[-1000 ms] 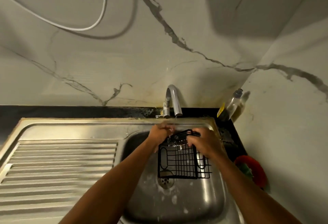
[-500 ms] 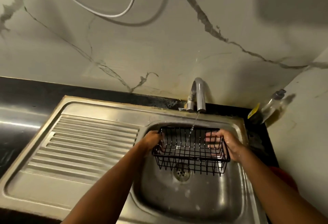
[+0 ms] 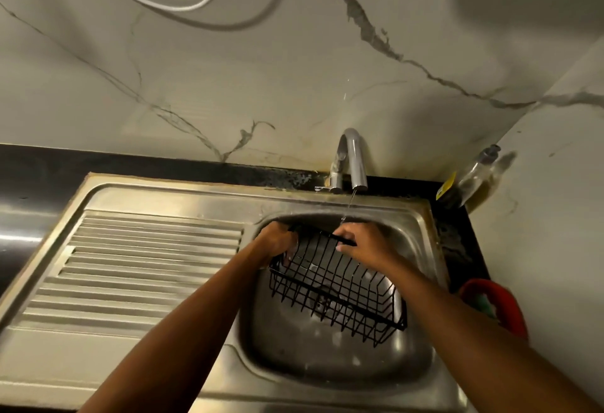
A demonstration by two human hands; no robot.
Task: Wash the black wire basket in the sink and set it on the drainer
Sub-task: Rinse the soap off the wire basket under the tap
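Head view. The basket (image 3: 336, 285) hangs tilted in the middle of the frame, inside the sink (image 3: 327, 370). Its near right corner dips lowest and its far rim is raised toward the tap (image 3: 353, 157). It looks held clear of the sink's floor, though the wires make it hard to tell whether any part touches.

The left hand (image 3: 277, 241) is curled round the basket's left end at the far corner, with its fingers hooked over the wire. The right hand (image 3: 366, 242) lies over the far rim just to the right, fingertips folded on the top wire. The hands are therefore near each other but apart, and both grip the basket.

A thin stream of water (image 3: 348, 208) falls from the tap and lands at the right hand and the rim under it. Raising the far rim seems meant to bring that edge under the stream, while the tilt lets water run down through the mesh into the sink. The left hand's grip at the end would serve as a pivot for turning the basket.

The ribbed drainer (image 3: 147, 259) fills the left of the frame, just beside the sink, and the basket is not on it. I judge rinsing to be the step in hand, with the setting-down not yet done.

At the right edge a bottle (image 3: 474, 177) stands in the far corner. A red thing (image 3: 496, 308) lies below it, beside the sink.
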